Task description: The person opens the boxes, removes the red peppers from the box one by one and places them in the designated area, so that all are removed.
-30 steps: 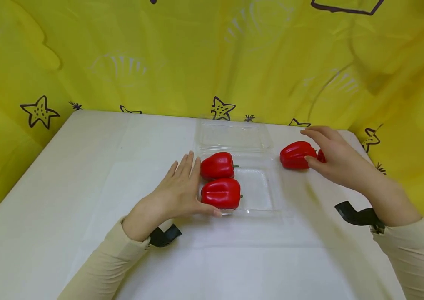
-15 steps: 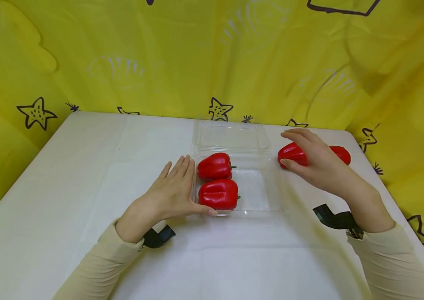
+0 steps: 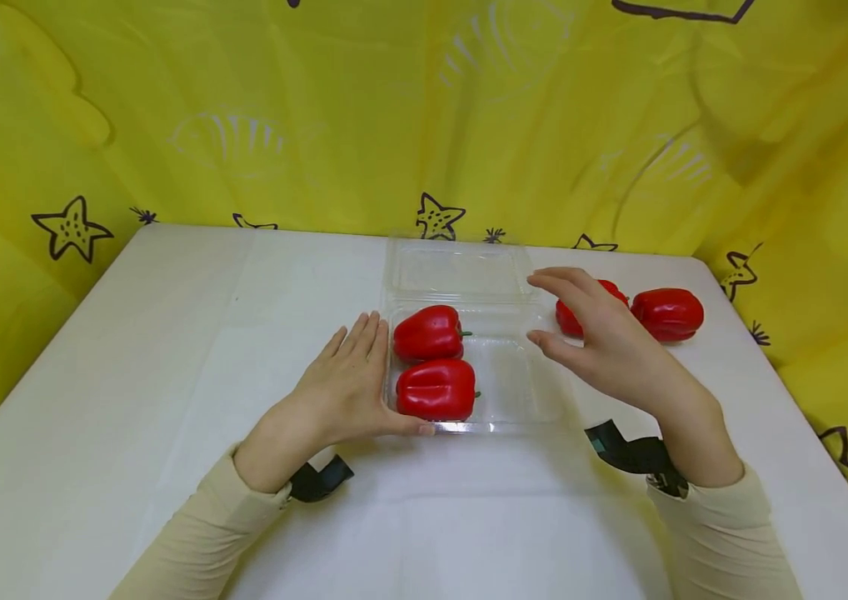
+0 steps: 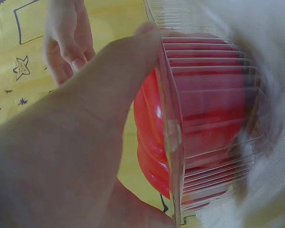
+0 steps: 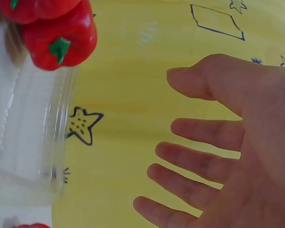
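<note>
One red pepper (image 3: 570, 320) is partly hidden by the empty, spread right hand (image 3: 611, 346), the clear container (image 3: 516, 379) by the straight-fingered left hand (image 3: 345, 387).

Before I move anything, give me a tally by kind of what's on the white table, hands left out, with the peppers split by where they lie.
Glossy red bell peppers inside the open clear plastic box: 2
Loose glossy red bell peppers on the white table, right of the box: 2
Open clear plastic box: 1
Total: 5
</note>
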`<state>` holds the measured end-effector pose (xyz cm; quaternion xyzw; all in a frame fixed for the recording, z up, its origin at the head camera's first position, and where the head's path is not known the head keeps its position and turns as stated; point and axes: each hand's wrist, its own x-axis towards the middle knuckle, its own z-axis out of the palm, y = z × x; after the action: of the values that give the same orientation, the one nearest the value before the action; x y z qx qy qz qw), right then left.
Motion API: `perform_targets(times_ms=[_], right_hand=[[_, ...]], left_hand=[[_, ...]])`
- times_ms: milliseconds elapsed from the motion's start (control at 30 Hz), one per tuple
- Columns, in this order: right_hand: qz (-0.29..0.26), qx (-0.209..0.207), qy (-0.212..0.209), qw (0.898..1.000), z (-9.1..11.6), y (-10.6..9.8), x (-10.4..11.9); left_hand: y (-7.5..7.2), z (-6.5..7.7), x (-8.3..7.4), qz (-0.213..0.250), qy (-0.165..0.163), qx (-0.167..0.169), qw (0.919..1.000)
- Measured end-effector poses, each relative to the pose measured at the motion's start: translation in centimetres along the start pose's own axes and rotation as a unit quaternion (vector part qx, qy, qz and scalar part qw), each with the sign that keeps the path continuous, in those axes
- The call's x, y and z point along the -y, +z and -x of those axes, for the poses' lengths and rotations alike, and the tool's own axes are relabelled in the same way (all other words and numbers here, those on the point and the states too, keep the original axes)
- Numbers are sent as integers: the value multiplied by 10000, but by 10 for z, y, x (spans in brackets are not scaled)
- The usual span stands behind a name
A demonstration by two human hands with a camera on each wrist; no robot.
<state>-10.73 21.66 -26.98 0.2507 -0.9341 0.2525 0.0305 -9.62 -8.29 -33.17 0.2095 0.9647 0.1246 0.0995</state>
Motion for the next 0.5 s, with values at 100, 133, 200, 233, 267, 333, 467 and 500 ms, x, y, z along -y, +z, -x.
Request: perform_targets(times_ms=[100, 133, 200, 233, 267, 333, 467, 500], right_hand=[[-55, -14, -80, 10000, 1, 5, 3], [-70, -14, -86, 9999, 2, 7, 4], [-75, 1, -50, 10000, 3, 9, 4], [-66, 4, -33, 10000, 4, 11, 4], [-56, 17, -1, 10000, 5, 12, 4], [-27, 19, 7, 10000, 5, 16, 3], [62, 13, -87, 9999, 2, 23, 3], [68, 8, -122, 9999, 1, 26, 3]], left_hand=[[1, 0, -1, 32, 26, -27, 10000], [1, 1, -1, 42, 32, -32, 10000], [1, 1, -1, 65, 46, -32, 10000], [1, 1, -1, 84, 47, -26, 9999], [1, 0, -1, 95, 37, -3, 9999], [1, 0, -1, 87, 21, 25, 10000], [0, 0, 0, 58, -24, 75, 10000], [0, 0, 0, 58, -35, 84, 9999]])
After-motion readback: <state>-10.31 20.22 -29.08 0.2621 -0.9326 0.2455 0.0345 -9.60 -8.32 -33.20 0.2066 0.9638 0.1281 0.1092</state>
